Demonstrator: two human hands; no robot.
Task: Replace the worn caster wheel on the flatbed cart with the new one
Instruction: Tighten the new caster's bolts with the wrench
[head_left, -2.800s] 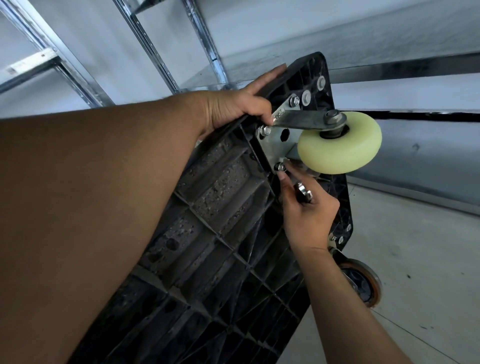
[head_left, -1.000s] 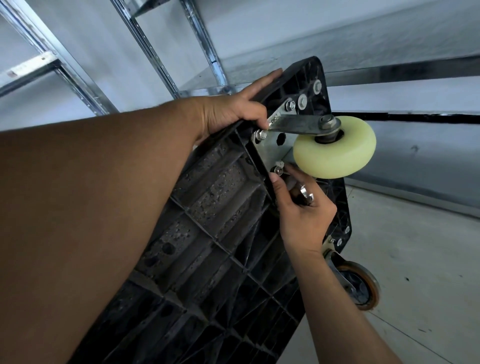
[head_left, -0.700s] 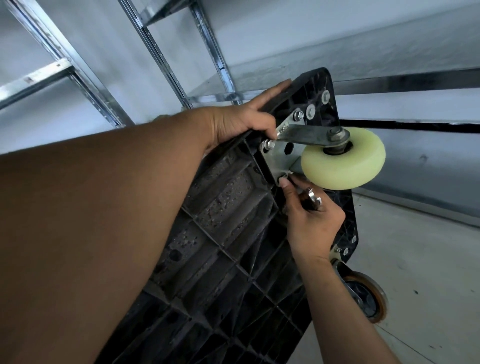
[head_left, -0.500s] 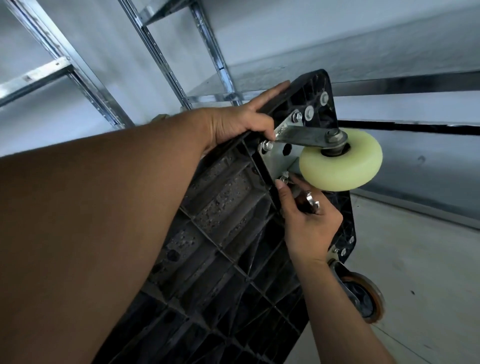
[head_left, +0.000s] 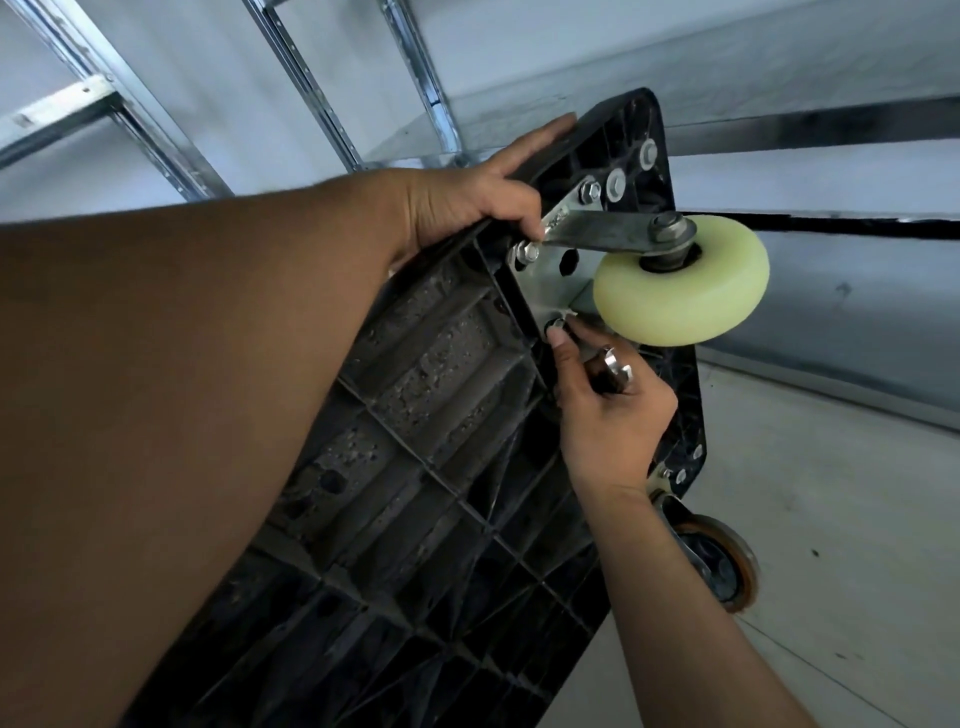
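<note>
Right grip (head_left: 608, 415) tight on a half-visible tool (head_left: 613, 366), perhaps a socket; left grip (head_left: 467, 202) round the cart edge (head_left: 631, 111).

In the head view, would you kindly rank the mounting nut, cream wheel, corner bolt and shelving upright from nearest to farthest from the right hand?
1. Mounting nut: pinched by the right hand.
2. Cream wheel: just above the hand.
3. Corner bolt: up at the cart's top corner.
4. Shelving upright: behind, far upper left.
</note>
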